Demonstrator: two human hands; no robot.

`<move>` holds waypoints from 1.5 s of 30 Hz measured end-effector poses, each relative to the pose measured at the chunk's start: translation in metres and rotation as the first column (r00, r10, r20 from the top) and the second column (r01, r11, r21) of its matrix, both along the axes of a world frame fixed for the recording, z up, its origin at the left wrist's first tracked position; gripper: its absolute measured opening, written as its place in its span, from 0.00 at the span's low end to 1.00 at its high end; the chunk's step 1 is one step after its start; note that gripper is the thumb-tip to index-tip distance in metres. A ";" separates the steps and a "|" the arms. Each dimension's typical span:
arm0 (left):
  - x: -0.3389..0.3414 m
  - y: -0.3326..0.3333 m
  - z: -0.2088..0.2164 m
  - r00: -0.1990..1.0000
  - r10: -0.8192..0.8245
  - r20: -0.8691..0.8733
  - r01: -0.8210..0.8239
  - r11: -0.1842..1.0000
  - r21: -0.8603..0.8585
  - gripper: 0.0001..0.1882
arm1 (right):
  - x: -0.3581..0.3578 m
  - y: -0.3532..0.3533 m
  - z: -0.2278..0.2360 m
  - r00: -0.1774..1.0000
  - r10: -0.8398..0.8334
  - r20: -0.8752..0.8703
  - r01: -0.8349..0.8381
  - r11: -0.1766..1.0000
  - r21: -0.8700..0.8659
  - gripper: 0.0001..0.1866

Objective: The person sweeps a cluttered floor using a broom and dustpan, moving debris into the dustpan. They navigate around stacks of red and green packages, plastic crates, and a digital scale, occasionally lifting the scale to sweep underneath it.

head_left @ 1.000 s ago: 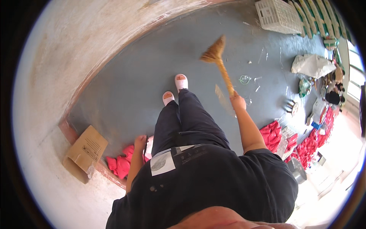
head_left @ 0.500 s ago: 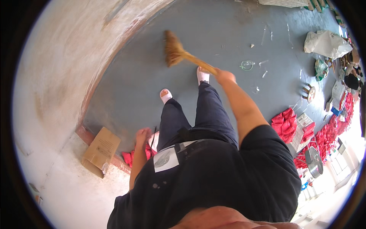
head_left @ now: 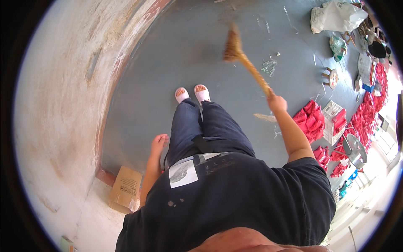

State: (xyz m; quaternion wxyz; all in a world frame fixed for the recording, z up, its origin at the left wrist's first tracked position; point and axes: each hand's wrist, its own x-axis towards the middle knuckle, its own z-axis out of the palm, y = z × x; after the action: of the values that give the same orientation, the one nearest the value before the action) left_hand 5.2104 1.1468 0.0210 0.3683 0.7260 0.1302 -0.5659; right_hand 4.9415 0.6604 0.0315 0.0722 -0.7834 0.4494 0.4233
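Note:
My right hand (head_left: 277,103) is wrapped round the end of the wooden handle of a straw broom (head_left: 251,67), out to my right. The broom slants forward and left from the hand, and its brown bristles (head_left: 232,46), slightly blurred, are at the grey floor. Just beyond the broom lies a small tangle of clear and pale green plastic strips (head_left: 269,66). My left hand (head_left: 159,143) hangs beside my left thigh with nothing in it, its fingers loosely bent.
A stained white wall (head_left: 67,96) curves along the left, with a cardboard box (head_left: 126,189) at its foot. On the right are red padded bundles (head_left: 310,122), a white crate (head_left: 333,119), a small stool (head_left: 333,78) and a white sack (head_left: 338,17). Plastic scraps (head_left: 265,117) dot the floor.
The broom has swung to the right and its handle end has come back nearer to me. My feet have come together. The plastic strips now lie closer to the bristles.

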 end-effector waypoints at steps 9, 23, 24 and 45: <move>0.034 0.031 -0.025 0.996 -0.007 -0.090 0.020 0.989 0.148 0.13 | 0.316 0.085 -0.066 0.803 0.352 0.480 -0.533 0.785 0.316 0.17; 0.142 -0.066 -0.024 0.985 0.147 -0.095 -0.126 0.972 0.197 0.13 | 0.372 -0.174 -0.046 0.983 -0.067 0.171 0.060 0.997 0.048 0.18; 0.145 -0.075 -0.025 0.987 0.134 -0.092 -0.115 0.976 0.183 0.13 | 0.362 -0.192 -0.036 0.983 -0.116 0.144 0.117 0.993 0.005 0.19; 0.127 -0.398 -0.005 0.983 -0.175 -0.059 0.182 0.972 0.148 0.11 | 0.195 -0.393 -0.155 0.730 -0.600 0.326 0.547 0.800 0.246 0.19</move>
State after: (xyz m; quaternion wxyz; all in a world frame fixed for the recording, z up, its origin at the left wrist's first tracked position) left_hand 5.3376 0.7489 0.0159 0.2563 0.7477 0.1159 -0.6015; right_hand 5.1368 0.2672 -0.1235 0.3392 -0.6668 0.6166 0.2451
